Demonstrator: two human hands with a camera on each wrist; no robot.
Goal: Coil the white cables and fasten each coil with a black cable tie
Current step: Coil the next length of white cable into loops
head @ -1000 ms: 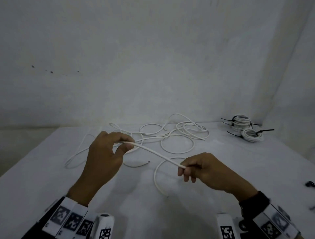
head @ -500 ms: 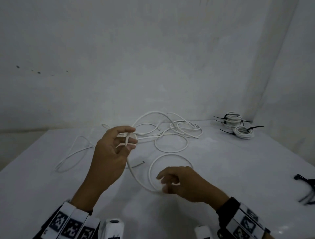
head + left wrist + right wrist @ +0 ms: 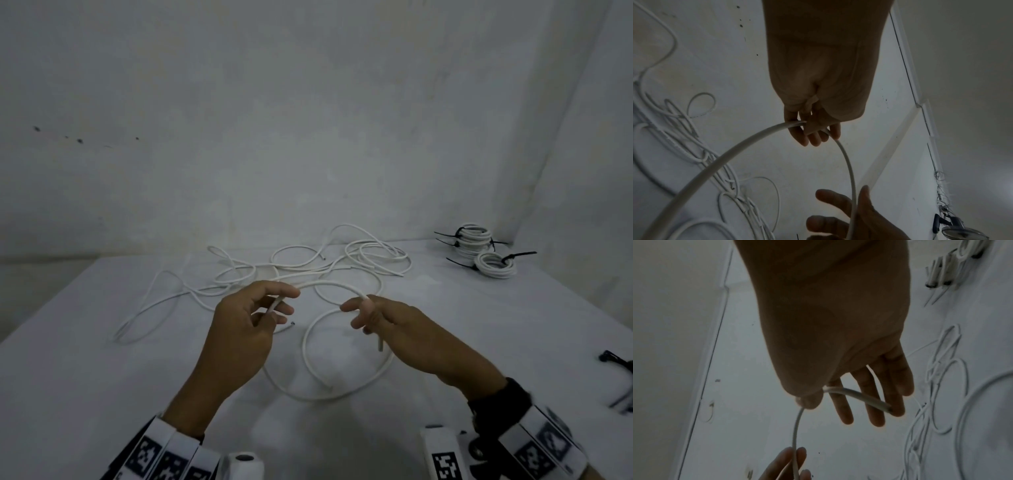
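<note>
You are bringing right hand (image 3: 394,322) back up at frame centre, now pinching white cable (image 3: 329,284) again; left hand (image 3: 253,315) is still pinching other end. Arc is bridging both hands, loop lying below on table (image 3: 102,377). First turn is forming.

White matte flat tabletop (image 3: 102,377) is filling the lower half of the head view, its far edge butting against a plain pale-grey plaster back wall (image 3: 308,120). A few small dark specks (image 3: 79,140) are sitting in a loose row on that wall, upper left. A second pale side wall (image 3: 589,171) is closing in on the right, meeting the back wall in a corner. In the left wrist view a pale straight strip (image 3: 890,154) is running diagonally. A round shiny metallic disc on a dark mount (image 3: 962,232) is showing bottom right, too blurred to identify.
</note>
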